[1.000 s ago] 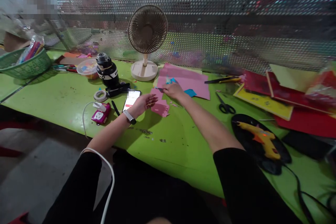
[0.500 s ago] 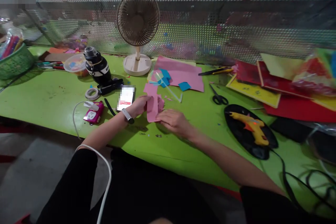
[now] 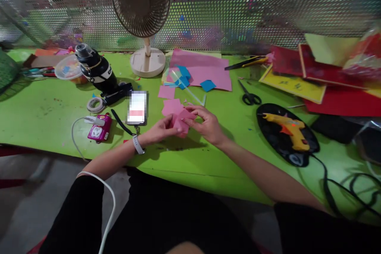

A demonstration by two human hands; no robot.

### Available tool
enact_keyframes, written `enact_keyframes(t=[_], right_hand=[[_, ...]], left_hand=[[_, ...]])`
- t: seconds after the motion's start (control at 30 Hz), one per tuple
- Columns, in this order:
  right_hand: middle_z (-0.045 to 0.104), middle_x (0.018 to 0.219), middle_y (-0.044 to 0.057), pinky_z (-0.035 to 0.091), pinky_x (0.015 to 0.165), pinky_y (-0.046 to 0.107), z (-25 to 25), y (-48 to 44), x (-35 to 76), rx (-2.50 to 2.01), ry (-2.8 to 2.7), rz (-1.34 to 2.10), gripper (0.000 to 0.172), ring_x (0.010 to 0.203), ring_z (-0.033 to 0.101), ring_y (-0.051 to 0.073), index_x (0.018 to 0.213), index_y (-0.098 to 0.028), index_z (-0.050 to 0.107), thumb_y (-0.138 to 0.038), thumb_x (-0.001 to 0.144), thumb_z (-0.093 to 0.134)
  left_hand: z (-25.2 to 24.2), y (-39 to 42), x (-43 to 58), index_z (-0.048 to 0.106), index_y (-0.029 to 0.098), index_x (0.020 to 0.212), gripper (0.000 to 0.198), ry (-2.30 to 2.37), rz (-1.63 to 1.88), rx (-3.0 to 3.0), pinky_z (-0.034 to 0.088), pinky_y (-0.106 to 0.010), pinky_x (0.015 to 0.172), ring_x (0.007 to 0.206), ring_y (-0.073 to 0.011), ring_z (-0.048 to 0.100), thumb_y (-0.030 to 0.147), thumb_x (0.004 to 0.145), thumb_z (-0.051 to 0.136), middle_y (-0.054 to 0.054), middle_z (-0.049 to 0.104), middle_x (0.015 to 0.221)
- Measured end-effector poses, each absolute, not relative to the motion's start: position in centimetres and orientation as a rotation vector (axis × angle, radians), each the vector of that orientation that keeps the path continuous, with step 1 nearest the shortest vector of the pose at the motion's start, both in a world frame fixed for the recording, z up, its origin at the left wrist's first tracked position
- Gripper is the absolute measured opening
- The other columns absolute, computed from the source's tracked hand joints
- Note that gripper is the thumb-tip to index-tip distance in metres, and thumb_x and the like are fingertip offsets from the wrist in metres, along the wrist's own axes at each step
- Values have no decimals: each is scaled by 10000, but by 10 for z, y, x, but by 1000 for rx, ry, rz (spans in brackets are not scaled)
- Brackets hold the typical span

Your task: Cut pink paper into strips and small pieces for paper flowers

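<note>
Both my hands meet over a small piece of pink paper (image 3: pixel 181 121) near the front of the green table (image 3: pixel 53 111). My left hand (image 3: pixel 160 130), with a watch on its wrist, pinches the paper's left edge. My right hand (image 3: pixel 206 124) has its fingers curled on the paper's right side. More pink squares (image 3: pixel 171 106) lie just behind the hands. A larger pink sheet (image 3: pixel 205 71) with blue paper bits (image 3: pixel 207 85) sits farther back. A clear ruler (image 3: pixel 190 95) lies between them.
A phone (image 3: pixel 137 108) lies left of my hands, with a pink charger (image 3: pixel 99 131), tape roll (image 3: pixel 95 104) and black bottle (image 3: pixel 97 69) beyond. A fan (image 3: pixel 142 12) stands at the back. Scissors (image 3: pixel 250 95), a yellow glue gun (image 3: pixel 287 125) and coloured card sheets (image 3: pixel 321 83) lie to the right.
My right hand came back from the far pink sheet to the near pink pieces. Both hands have now closed on one small pink piece. The view shifted lower and to the right.
</note>
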State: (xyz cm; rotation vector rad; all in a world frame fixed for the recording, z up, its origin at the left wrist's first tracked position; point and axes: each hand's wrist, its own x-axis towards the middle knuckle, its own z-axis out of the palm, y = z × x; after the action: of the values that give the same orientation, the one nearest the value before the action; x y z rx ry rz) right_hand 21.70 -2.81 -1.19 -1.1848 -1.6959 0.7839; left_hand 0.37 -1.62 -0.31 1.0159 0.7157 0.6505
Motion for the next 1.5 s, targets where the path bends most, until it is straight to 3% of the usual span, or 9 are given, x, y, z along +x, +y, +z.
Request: enact_keyframes(t=[0.13,0.2,0.27,0.43,0.53,0.67,1.03,1.27,1.5], right_hand=[[649,1367,107,543,1061,561,-17,-29,214,-1167,-1639,856,393,1261,631,298,1100,-274,677,-606,891,703],[622,1424,134,578,1013,520,-18,-30,213,-1185,-1601,927,535,1227,655,286,1362,-283,571,-612,943,629],[644,1409,137,588,989,500,-18,-30,214,-1216,-1641,949,569,1206,671,277,1483,-285,483,-600,1010,513],[713,1302,92,572,1016,496,-16,-34,212,-1223,-1873,692,449,1194,674,263,1345,-280,658,-506,1076,380],[708,1303,98,547,1058,505,-16,-35,211,-1193,-1949,504,435,1230,649,265,1359,-264,668,-449,1079,391],[745,1212,110,582,982,512,-19,-35,212,-1181,-2004,412,425,1124,691,264,1363,-238,671,-413,1085,401],[754,1205,116,599,925,508,-19,-36,213,-1156,-1949,498,405,1068,713,266,1313,-226,686,-438,1080,431],[735,1279,120,598,945,521,-21,-38,211,-1206,-1901,588,454,1126,708,275,1341,-229,663,-507,1071,425],[751,1237,121,599,931,506,-20,-37,211,-1196,-1906,582,440,1099,715,274,1310,-219,680,-490,1072,429]], left_hand=[[-10,-20,6,635,182,1229,494,650,619,1090,577,-297,888,957,-179,712,267,794,853,-82,733,1082],[-14,-20,7,604,192,1274,478,626,611,1102,577,-293,903,986,-179,724,264,845,803,-90,737,1116],[-17,-20,7,573,200,1316,478,622,594,1131,575,-290,918,996,-173,729,260,881,761,-91,739,1128],[-18,-19,5,529,188,1373,483,661,547,1254,570,-265,896,951,-146,720,282,930,696,-84,740,1096],[-19,-19,4,503,163,1413,509,678,546,1352,568,-255,839,901,-139,709,306,953,668,-82,734,1065],[-25,-19,4,436,132,1479,564,650,563,1416,566,-277,789,855,-145,695,332,985,620,-85,718,1037],[-31,-20,5,439,146,1466,509,605,592,1406,566,-284,793,849,-141,684,279,999,591,-79,693,1013],[-34,-20,5,566,149,1323,403,633,630,1377,557,-253,740,805,-133,683,314,969,661,-65,704,955],[-37,-20,7,580,155,1264,358,571,621,1294,578,-309,833,905,-172,723,339,968,664,-98,716,1040]])
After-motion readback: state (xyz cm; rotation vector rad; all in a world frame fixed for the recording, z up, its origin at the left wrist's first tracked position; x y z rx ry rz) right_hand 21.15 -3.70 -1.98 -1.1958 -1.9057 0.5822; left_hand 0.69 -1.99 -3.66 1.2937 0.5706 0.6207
